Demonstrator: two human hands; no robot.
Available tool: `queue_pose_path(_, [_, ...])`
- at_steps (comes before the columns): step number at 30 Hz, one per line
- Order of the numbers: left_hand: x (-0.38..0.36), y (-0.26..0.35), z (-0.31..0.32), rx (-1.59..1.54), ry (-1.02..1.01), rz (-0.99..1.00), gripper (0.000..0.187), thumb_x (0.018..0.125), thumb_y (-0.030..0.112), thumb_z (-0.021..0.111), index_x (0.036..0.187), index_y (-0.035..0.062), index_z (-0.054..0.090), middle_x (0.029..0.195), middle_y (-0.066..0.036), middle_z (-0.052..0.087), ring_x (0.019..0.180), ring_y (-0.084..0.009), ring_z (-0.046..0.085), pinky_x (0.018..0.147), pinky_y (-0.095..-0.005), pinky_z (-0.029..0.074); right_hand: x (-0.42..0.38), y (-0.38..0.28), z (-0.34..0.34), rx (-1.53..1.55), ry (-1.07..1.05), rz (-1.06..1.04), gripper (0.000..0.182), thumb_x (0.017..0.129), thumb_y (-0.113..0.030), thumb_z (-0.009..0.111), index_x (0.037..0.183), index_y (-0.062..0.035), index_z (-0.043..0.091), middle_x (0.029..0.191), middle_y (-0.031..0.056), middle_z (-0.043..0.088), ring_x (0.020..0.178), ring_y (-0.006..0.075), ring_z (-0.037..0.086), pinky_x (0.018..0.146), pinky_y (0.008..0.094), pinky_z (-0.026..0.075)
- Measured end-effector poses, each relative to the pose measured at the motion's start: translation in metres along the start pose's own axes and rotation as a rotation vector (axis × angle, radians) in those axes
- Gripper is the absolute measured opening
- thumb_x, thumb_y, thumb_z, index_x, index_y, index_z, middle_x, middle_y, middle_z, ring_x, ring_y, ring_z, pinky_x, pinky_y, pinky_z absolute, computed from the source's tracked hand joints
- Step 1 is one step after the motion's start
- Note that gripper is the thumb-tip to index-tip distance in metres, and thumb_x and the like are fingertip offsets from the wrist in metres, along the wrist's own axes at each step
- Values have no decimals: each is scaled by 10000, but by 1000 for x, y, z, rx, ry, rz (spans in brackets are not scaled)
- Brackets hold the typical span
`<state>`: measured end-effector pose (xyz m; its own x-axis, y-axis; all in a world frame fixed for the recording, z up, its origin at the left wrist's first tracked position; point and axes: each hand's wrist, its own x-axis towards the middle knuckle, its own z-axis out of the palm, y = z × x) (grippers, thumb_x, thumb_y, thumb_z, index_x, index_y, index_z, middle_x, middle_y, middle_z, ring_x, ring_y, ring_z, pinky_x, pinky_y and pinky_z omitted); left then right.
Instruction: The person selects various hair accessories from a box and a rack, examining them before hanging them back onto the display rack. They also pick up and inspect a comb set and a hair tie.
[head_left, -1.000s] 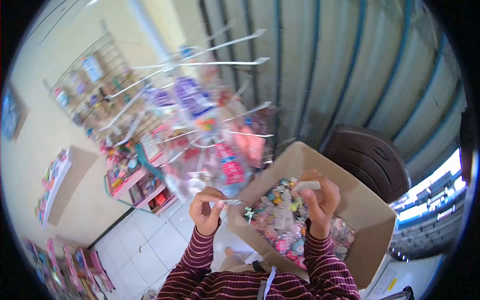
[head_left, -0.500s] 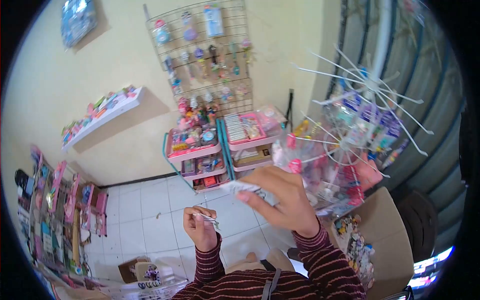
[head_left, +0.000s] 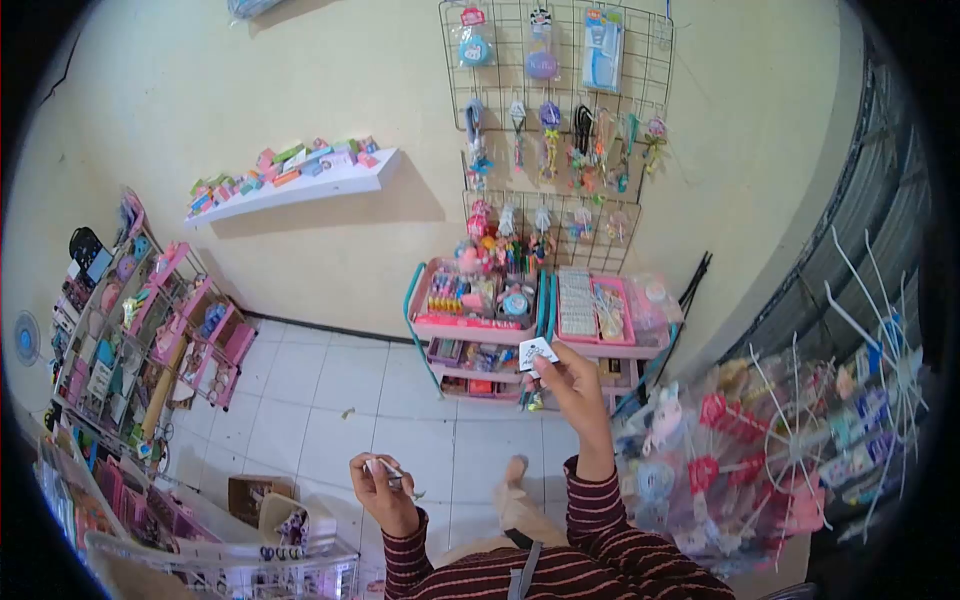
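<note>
My right hand (head_left: 577, 388) reaches forward, pinching a small white card (head_left: 538, 354) with dark print between thumb and fingers. Below the card hangs a small colourful piece (head_left: 531, 394), too small to make out. Lower and to the left, my left hand (head_left: 385, 490) is closed on a small white card-like piece (head_left: 396, 474), seen nearly edge-on. A pale greenish tip sticks out beside it. The two hands are well apart, over the tiled floor.
Pink trolleys (head_left: 470, 322) filled with small goods stand by the wall, below a wire grid (head_left: 560, 100) with hanging accessories. A white wall shelf (head_left: 300, 190) is at left, crowded shelving (head_left: 150, 330) further left. A spoked display stand (head_left: 795, 440) with packets stands at right.
My view has swung right to left, so the trolleys and grid appear further right. My right hand now extends further forward, and its card's printed face has turned towards me.
</note>
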<state>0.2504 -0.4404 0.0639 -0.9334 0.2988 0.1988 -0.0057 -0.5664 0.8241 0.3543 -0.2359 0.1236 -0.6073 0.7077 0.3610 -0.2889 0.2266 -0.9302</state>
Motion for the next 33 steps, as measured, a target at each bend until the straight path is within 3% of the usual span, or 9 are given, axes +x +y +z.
queue_pose_path(7, [100, -60, 73, 101, -35, -22, 127, 838, 173, 428, 895, 60, 420, 700, -36, 442, 467, -44, 350, 359, -143, 273, 104, 27, -27, -92, -38, -8, 239, 793, -144, 513, 905, 67, 519, 692, 89, 570, 598, 107, 562, 526, 210, 424])
queue_pose_path(12, [162, -97, 134, 18, -160, 21, 135, 836, 157, 426, 906, 42, 427, 730, -54, 459, 462, -49, 356, 383, -151, 293, 165, 52, -45, -86, 65, -125, 225, 793, -143, 514, 872, 66, 525, 701, 102, 575, 590, 121, 577, 516, 220, 431])
queue_pose_path(15, [176, -110, 160, 27, -172, -8, 141, 840, 163, 419, 910, 41, 428, 729, -54, 459, 460, -49, 358, 385, -149, 297, 191, 63, -52, -12, 95, -40, 218, 793, -133, 512, 881, 66, 524, 695, 88, 575, 590, 120, 573, 526, 222, 440])
queue_pose_path(27, [255, -178, 193, 123, -248, -189, 145, 793, 58, 489, 916, 37, 414, 745, -5, 441, 463, -14, 326, 369, -138, 260, 280, 91, -67, -208, 74, -44, 212, 800, -153, 499, 868, 44, 535, 638, 83, 564, 541, 87, 532, 490, 217, 400])
queue_pose_path(33, [305, -192, 218, 55, -345, -169, 136, 771, 21, 512, 882, 28, 434, 742, -11, 455, 456, -25, 379, 392, -151, 317, 348, 99, -66, -127, 106, -113, 213, 808, -161, 489, 865, 40, 528, 650, 58, 560, 561, 83, 531, 522, 207, 414])
